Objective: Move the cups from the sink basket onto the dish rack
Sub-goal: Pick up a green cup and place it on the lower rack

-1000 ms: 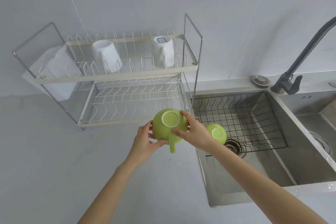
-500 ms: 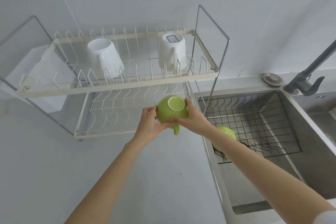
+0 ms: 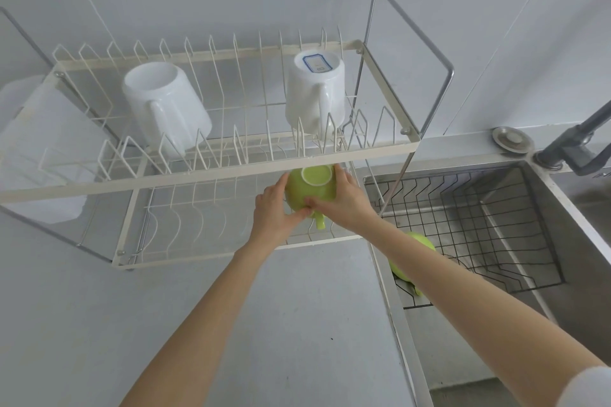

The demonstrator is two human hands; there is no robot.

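An upside-down green cup (image 3: 309, 190) is held between my left hand (image 3: 272, 213) and my right hand (image 3: 344, 201), its handle pointing toward me. It sits over the right end of the lower tier of the cream wire dish rack (image 3: 211, 175), just under the upper tier's front rail. A second green cup (image 3: 413, 253) lies in the black wire sink basket (image 3: 479, 225), partly hidden behind my right forearm. Two white mugs (image 3: 165, 106) (image 3: 314, 89) stand inverted on the upper tier.
The steel sink (image 3: 529, 274) lies to the right, with a dark faucet (image 3: 575, 145) and a round metal stopper (image 3: 512, 139) on its back ledge. A white plastic container (image 3: 43, 149) hangs at the rack's left end. Grey countertop (image 3: 264, 324) stretches in front of the rack.
Both hands carried the green cup forward from in front of the rack into the lower tier, under the upper rail. The camera moved closer to the rack.
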